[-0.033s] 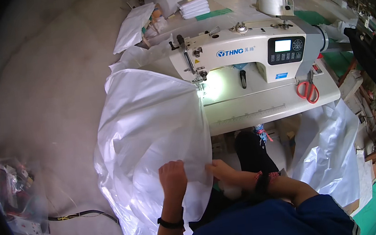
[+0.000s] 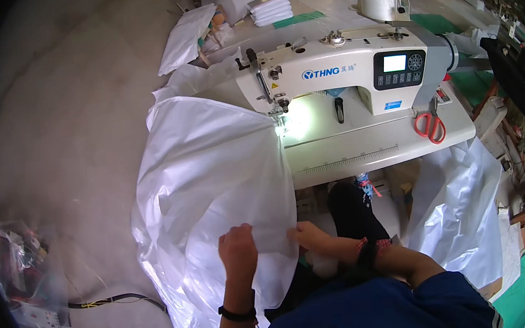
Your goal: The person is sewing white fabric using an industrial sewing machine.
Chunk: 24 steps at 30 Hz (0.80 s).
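Note:
A large white plastic sheet point(image 2: 210, 163) drapes over the left end of the sewing machine's table point(image 2: 340, 165) and hangs down toward my lap. Its upper corner lies under the lit needle area of the white sewing machine point(image 2: 291, 73). With fingers curled, my left hand point(image 2: 237, 244) grips the sheet near its lower right part. My right hand point(image 2: 306, 234) pinches the sheet's right edge, a short way to the right. The fingertips of my left hand are partly hidden behind its knuckles.
Red-handled scissors point(image 2: 430, 127) and a small black thread snipper point(image 2: 339, 110) lie on the machine table. A thread cone point(image 2: 378, 0) stands behind. More white sheeting point(image 2: 456, 213) hangs at the right. A black cable point(image 2: 119, 297) crosses the floor at left.
My left hand has shifted slightly to the left. The right hand and the sheet's corner at the needle look nearly unchanged.

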Available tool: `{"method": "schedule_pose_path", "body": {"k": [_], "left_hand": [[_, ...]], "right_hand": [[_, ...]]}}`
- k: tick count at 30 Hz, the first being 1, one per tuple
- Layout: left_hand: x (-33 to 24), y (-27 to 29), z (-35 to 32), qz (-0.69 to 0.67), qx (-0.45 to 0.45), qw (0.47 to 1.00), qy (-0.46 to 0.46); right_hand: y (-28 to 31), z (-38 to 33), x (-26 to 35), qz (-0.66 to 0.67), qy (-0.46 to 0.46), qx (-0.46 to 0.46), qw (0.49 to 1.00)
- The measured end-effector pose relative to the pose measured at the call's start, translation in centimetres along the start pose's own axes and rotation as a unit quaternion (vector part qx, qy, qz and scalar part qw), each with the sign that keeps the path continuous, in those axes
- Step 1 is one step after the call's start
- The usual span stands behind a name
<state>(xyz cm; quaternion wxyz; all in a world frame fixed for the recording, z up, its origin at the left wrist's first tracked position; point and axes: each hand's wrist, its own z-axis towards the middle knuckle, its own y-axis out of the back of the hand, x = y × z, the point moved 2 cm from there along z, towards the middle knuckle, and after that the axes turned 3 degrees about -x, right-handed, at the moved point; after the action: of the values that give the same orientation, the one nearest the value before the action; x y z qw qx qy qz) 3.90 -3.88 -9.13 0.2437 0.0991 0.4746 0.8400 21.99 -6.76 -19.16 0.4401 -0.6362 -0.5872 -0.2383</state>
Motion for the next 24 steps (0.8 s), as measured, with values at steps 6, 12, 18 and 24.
{"method": "schedule_pose_path", "body": {"k": [6,12,18,24], "left_hand": [[0.7,4.1,1.5,-0.173,-0.012,0.967,0.187],[3.4,4.0,3.7,-0.308,0.032,0.912,0.27],[7.1,3.6,5.5,-0.188,-0.04,0.972,0.138],[8.5,-1.4,1.4,0.07,0.19,0.978,0.049]], "right_hand": [[-1.1,-1.1,6.3,-0.148,0.365,-0.156,0.906],[-2.6,5.3,11.5,0.388,0.061,0.027,0.919],[-2.8,5.7,8.6,0.36,0.089,0.14,0.918],[-2.2,1.8,3.3,0.144,-0.004,0.132,0.981]]}}
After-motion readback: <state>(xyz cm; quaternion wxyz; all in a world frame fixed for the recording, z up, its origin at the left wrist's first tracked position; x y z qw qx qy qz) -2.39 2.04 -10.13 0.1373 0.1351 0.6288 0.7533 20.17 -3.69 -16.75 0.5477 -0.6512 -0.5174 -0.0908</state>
